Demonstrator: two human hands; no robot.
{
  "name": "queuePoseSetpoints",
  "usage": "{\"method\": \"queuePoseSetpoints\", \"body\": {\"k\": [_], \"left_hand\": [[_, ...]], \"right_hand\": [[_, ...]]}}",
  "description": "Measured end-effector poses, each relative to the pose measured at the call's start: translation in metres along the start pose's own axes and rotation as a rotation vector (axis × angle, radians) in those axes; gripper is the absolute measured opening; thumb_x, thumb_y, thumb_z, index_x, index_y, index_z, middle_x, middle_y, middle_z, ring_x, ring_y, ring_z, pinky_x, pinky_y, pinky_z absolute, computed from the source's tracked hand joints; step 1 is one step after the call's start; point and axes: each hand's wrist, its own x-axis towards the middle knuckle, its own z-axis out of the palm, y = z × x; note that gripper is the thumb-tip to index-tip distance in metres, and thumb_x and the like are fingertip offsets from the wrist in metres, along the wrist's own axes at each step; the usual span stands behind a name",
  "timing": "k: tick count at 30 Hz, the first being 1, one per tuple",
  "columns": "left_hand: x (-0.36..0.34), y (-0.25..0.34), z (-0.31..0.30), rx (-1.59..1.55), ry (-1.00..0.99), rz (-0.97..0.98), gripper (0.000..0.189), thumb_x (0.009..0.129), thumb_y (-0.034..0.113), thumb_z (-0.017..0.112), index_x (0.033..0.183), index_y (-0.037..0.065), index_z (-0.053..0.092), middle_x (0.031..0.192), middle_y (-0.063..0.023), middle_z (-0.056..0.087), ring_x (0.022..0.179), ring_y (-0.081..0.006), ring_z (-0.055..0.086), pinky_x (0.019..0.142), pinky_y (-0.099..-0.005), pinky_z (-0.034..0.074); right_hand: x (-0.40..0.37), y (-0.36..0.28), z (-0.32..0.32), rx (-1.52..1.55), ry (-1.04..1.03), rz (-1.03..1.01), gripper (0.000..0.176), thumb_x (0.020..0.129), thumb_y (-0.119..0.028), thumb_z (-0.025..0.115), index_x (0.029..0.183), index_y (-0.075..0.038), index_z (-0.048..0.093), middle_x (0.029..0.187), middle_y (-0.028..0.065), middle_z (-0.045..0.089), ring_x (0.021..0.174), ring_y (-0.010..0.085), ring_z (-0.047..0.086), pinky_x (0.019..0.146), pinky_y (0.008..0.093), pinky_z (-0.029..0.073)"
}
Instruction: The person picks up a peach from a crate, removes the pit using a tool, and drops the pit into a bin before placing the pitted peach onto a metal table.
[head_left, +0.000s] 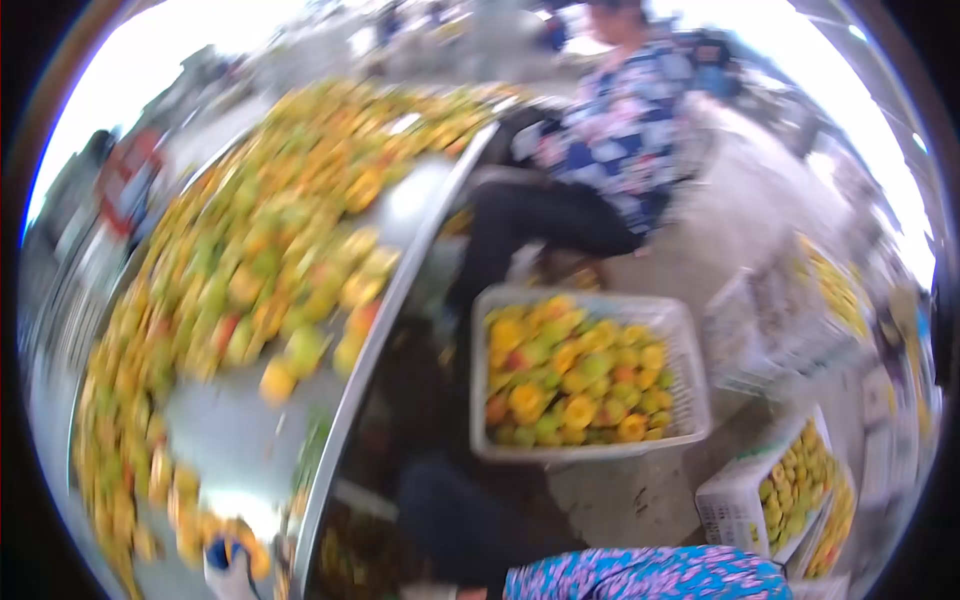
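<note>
At the lower left, what looks like my left hand (230,572) in a white and dark blue glove is over the metal table (235,410). Orange fruit halves (190,525) lie right beside it; blur hides its fingers and anything they hold. A blue flowered sleeve (650,575) crosses the bottom edge. Past its cuff, a strip of white glove, seemingly my right hand (428,593), is cut off by the frame, so its fingers do not show. Heaped peach-like fruit (250,260), yellow, green and reddish, many of them halved, covers much of the table.
A white plastic crate (585,453) full of similar fruit stands beyond my lap. More filled crates (735,515) are on the floor at right, some stacked (780,320). A person in a patterned shirt (625,130) sits across. The table's raised metal rim (385,320) runs diagonally.
</note>
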Motion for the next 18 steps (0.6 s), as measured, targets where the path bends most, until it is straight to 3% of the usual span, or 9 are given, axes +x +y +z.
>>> {"method": "queuePoseSetpoints", "body": {"k": [1,2,4,5,6,7,10,13,18], "left_hand": [[-0.014,-0.007,-0.019,-0.101,0.103,0.005,0.037,0.076,0.002,0.061,0.112,-0.003,0.055,0.097,-0.0077,0.059,0.089,-0.0161,0.057,0.081,-0.028,0.047],[-0.047,0.019,-0.009,-0.343,0.162,-0.016,0.035,0.079,0.002,0.057,0.114,-0.003,0.054,0.1,-0.0094,0.059,0.092,-0.0178,0.057,0.084,-0.0299,0.046],[-0.096,0.028,-0.004,-0.731,0.216,-0.03,0.041,0.081,0.005,0.057,0.12,-0.003,0.05,0.106,-0.0124,0.058,0.097,-0.0225,0.058,0.089,-0.034,0.046],[-0.117,0.021,0.0,-0.952,0.15,-0.017,0.041,0.082,0.007,0.058,0.121,-0.004,0.048,0.107,-0.0136,0.058,0.098,-0.0254,0.058,0.086,-0.0382,0.049],[-0.136,0.023,0.008,-0.993,0.208,-0.058,0.042,0.084,0.01,0.06,0.121,-0.004,0.047,0.107,-0.0145,0.058,0.097,-0.0274,0.059,0.083,-0.0412,0.052],[-0.153,0.019,0.015,-0.973,0.265,-0.123,0.041,0.084,0.014,0.063,0.118,-0.004,0.049,0.108,-0.0146,0.058,0.098,-0.0281,0.06,0.08,-0.0414,0.054],[-0.188,-0.053,0.029,-1.2,0.318,-0.32,0.034,0.084,0.009,0.059,0.115,-0.003,0.052,0.108,-0.0136,0.059,0.103,-0.025,0.058,0.09,-0.038,0.048],[-0.213,-0.093,0.044,-0.938,0.338,-0.385,0.031,0.092,0.024,0.05,0.113,0.001,0.053,0.106,-0.0111,0.058,0.099,-0.0241,0.058,0.087,-0.0374,0.049],[-0.208,-0.096,0.047,-1.323,0.376,-0.523,0.033,0.094,0.032,0.048,0.109,0.004,0.055,0.102,-0.0094,0.061,0.096,-0.0212,0.058,0.087,-0.0331,0.045]], "right_hand": [[0.003,0.009,0.017,0.03,0.004,-0.067,0.025,0.075,-0.03,0.061,0.08,-0.006,0.061,0.068,0.0158,0.06,0.057,0.0288,0.057,0.054,0.0412,0.045],[-0.006,-0.017,-0.011,0.215,-0.111,0.153,0.033,0.078,-0.035,0.062,0.084,-0.002,0.062,0.073,0.0152,0.061,0.065,0.0231,0.06,0.06,0.0395,0.046],[-0.007,-0.02,-0.016,0.281,0.077,0.048,0.027,0.079,-0.031,0.063,0.083,-0.004,0.061,0.066,0.0093,0.06,0.056,0.0189,0.054,0.053,0.0365,0.045],[-0.003,-0.012,-0.004,0.51,0.155,0.165,0.026,0.081,-0.028,0.065,0.089,-0.004,0.06,0.067,0.0051,0.059,0.054,0.0147,0.052,0.05,0.0314,0.044],[-0.003,-0.009,-0.005,0.618,0.149,0.265,0.043,0.079,-0.04,0.066,0.097,-0.002,0.058,0.074,0.0077,0.061,0.065,0.0204,0.059,0.057,0.0346,0.047],[-0.015,-0.062,-0.042,0.882,0.017,0.384,0.033,0.084,-0.032,0.064,0.099,-0.003,0.057,0.071,0.0031,0.058,0.059,0.0124,0.054,0.052,0.0279,0.044],[-0.014,-0.07,-0.038,0.913,0.015,0.203,0.018,0.088,-0.021,0.06,0.093,-0.005,0.056,0.066,-0.0002,0.053,0.055,0.0068,0.05,0.049,0.0237,0.041],[-0.016,-0.087,-0.026,0.643,-0.048,0.218,0.025,0.084,-0.02,0.064,0.099,-0.002,0.056,0.073,0.0077,0.059,0.065,0.0154,0.058,0.059,0.0292,0.046],[-0.001,-0.076,-0.005,0.218,0.01,-0.023,0.036,0.078,-0.022,0.068,0.104,-0.001,0.054,0.088,0.019,0.062,0.083,0.0327,0.062,0.073,0.037,0.048]]}}
